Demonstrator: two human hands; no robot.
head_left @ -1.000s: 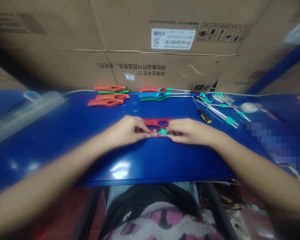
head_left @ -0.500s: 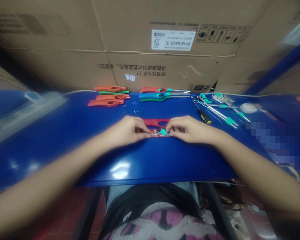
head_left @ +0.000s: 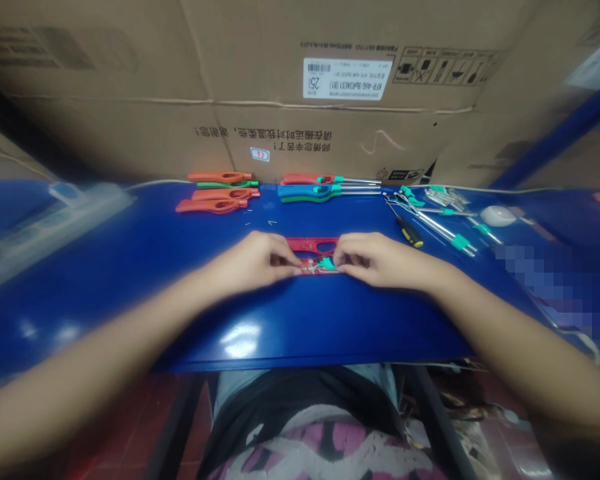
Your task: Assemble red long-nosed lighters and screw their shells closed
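A red plastic lighter shell (head_left: 311,245) lies flat on the blue table (head_left: 300,320), between my two hands. My left hand (head_left: 254,261) is curled and pinches the shell's left end. My right hand (head_left: 375,259) is curled too, its fingertips pressing a small teal trigger piece (head_left: 326,264) with thin metal parts into the shell. Both wrists rest on the table. The ends of the shell are hidden under my fingers.
Orange and green shell halves (head_left: 219,193) lie at the back left, finished lighters (head_left: 325,188) at the back middle. A yellow-and-black screwdriver (head_left: 406,229), metal rods with teal tips (head_left: 445,220) and a white disc (head_left: 498,215) lie at the right. Cardboard boxes (head_left: 290,87) stand behind the table.
My right hand has slid a little to the left along the shell, closer to my left hand. My left hand has stayed put.
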